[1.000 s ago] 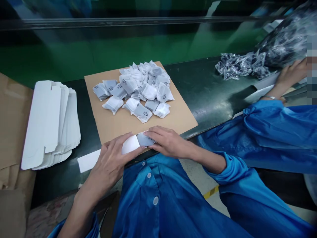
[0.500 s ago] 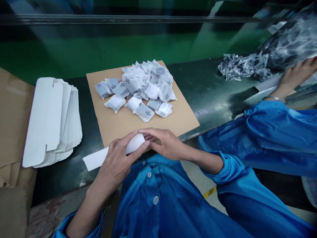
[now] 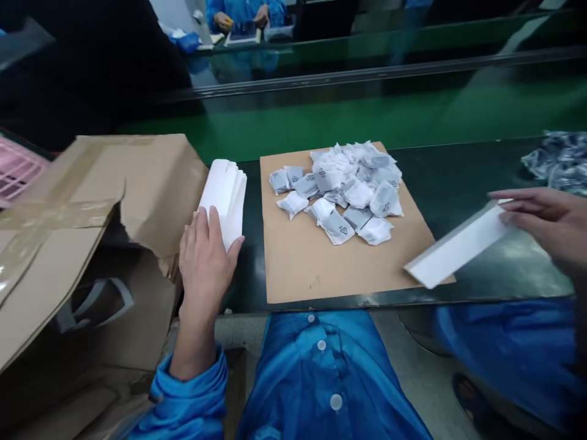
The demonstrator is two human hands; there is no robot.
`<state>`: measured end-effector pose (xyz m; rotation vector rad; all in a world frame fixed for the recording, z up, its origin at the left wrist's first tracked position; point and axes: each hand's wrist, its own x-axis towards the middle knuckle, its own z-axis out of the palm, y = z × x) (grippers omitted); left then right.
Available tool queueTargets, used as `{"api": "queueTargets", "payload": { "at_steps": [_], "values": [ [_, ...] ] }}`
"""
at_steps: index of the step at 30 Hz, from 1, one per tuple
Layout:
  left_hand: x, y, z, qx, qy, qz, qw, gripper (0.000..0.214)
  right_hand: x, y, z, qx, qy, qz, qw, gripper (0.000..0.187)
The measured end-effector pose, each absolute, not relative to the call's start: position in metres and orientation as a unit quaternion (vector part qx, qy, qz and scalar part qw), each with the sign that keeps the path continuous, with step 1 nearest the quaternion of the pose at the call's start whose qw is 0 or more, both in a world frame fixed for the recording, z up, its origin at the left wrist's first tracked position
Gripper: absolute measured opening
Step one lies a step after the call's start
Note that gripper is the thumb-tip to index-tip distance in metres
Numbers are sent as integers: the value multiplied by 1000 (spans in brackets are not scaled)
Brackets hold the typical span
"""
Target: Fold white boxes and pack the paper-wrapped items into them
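Observation:
My left hand (image 3: pixel 205 263) lies flat, fingers stretched out, on the near end of a stack of flat white box blanks (image 3: pixel 225 186) at the left of the dark table. My right hand (image 3: pixel 545 221), far right, grips one end of a long white box (image 3: pixel 456 252), which hangs tilted above the right corner of a brown cardboard sheet (image 3: pixel 316 275). A pile of several small white and grey packets (image 3: pixel 348 183) sits on the far half of that sheet, between my hands.
An opened brown carton (image 3: pixel 92 195) with a raised flap fills the left side, with a pink crate (image 3: pixel 18 171) behind it. Clear-wrapped dark parts (image 3: pixel 559 162) lie at the far right. A green conveyor belt (image 3: pixel 321 116) runs behind the table; another person's hands (image 3: pixel 241 17) work across it.
My view has swung left. My hands have parted: the left moved from the white box to the stack of blanks, and the right carried the box off to the right.

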<state>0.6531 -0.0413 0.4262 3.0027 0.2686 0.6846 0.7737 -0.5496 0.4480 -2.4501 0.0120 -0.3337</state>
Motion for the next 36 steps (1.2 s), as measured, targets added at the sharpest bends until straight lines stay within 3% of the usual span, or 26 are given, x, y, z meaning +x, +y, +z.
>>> {"api": "queueTargets", "payload": {
  "at_steps": [4,6,9,11,13,15,17,19,21,23,26,29,32,36],
  "values": [
    [669,-19,414,968,150,200,19,38,798,-552,445,-971,-18,-182,152,30],
    [673,-19,409,953,162,253,38,31,782,-505,445,-956,-71,-241,148,37],
    [669,-29,405,936,159,312,49,24,733,-405,440,-907,-192,-197,320,32],
    [659,-49,401,921,120,365,58,22,700,-339,433,-841,-220,-13,494,38],
    [642,-80,394,901,36,425,81,27,682,-287,424,-716,-213,133,651,59],
    [620,-114,390,905,-78,404,109,47,682,-261,417,-643,-160,158,732,54],
    [598,-136,395,899,-130,375,183,65,694,-265,415,-639,-130,154,742,45],
    [588,-139,411,862,-56,397,309,75,709,-292,422,-676,-193,214,679,38],
    [591,-126,429,809,37,366,458,80,718,-324,435,-690,-338,319,555,32],
    [604,-109,441,835,64,171,519,67,717,-344,448,-698,-449,364,424,25],
    [622,-98,442,833,140,76,530,36,698,-347,455,-839,-431,181,279,41],
    [629,-100,433,735,186,74,648,33,675,-340,446,-905,-396,-52,149,72],
    [628,-95,431,677,140,-86,717,38,669,-344,437,-870,-463,-88,141,70],
    [629,-86,432,727,65,-165,663,35,677,-357,437,-848,-501,-62,160,65]
  ]
}}
